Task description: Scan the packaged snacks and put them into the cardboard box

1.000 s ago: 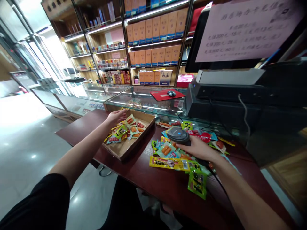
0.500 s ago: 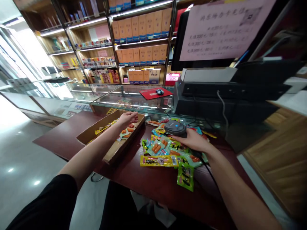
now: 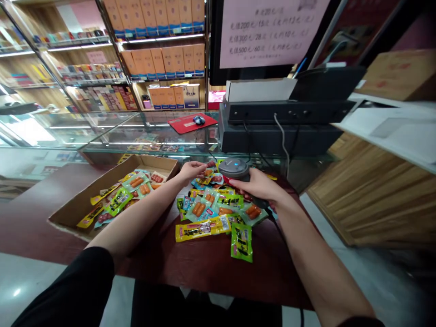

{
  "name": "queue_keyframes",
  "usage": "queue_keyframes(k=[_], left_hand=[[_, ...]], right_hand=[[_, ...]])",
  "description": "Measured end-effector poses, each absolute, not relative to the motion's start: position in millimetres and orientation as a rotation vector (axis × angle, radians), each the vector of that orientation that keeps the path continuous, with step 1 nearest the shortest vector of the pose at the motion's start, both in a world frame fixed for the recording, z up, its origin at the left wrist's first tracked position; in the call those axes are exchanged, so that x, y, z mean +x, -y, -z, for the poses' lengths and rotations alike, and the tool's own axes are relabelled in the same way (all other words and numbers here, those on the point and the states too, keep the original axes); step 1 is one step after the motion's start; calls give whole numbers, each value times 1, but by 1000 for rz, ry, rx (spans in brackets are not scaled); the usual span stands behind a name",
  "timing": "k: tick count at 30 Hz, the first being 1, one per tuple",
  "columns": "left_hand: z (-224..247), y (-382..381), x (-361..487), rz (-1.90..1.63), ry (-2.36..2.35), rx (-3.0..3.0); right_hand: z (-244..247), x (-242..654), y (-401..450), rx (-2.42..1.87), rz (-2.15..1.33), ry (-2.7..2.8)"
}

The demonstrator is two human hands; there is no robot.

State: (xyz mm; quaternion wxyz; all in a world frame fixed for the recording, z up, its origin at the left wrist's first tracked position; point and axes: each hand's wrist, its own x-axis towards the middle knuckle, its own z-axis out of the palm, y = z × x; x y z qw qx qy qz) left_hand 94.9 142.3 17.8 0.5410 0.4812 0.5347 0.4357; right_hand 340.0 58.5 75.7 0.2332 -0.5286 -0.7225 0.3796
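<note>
My right hand [image 3: 260, 184] is wrapped round the handle of a dark grey barcode scanner [image 3: 233, 168], which shows a small blue light on top. Its cable runs down beside my forearm. Below the scanner lies a loose pile of snack packets, among them a yellow packet [image 3: 200, 228], a green packet [image 3: 241, 242] and a clear sausage packet [image 3: 198, 209]. My left hand [image 3: 192, 170] reaches to the pile's far left edge, its fingers stretched out and the tips at a small sausage packet [image 3: 211, 164]. No packet shows plainly gripped in it.
An open cardboard box [image 3: 70, 232] with several snack packets stands left on the dark red table [image 3: 190, 268]. Behind are a glass counter [image 3: 150, 125], a red mouse pad [image 3: 182, 123] with a mouse [image 3: 199, 120], and a black machine [image 3: 272, 136] below a monitor with a pink notice [image 3: 269, 34].
My left hand has moved right, from over the cardboard box to the packet pile. My right hand still holds the scanner over the pile. The view has turned right and down.
</note>
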Motion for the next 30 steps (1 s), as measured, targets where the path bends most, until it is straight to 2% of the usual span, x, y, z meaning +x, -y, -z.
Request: queue_keyframes(k=[4,10,17,23,30], left_hand=[[-12,-143,87,-1030,-1366,1513],[-9,-136,82,-837,-1161,2036],[-4,-136,78,-743,-1241,2180],[-12,-137,67,-791,-1450,2042],[-39,-129,49,-945,-1452,1301]], right_hand=[[-77,335,-57,-1416,-1039,1970],[-67,333,-62,-1418,-1090,1999],[-61,331,-65,-1418,-1053,2038],[-62,330,-63,-1416,-1005,2071],[-68,322,-58,-1277,-842,2133]])
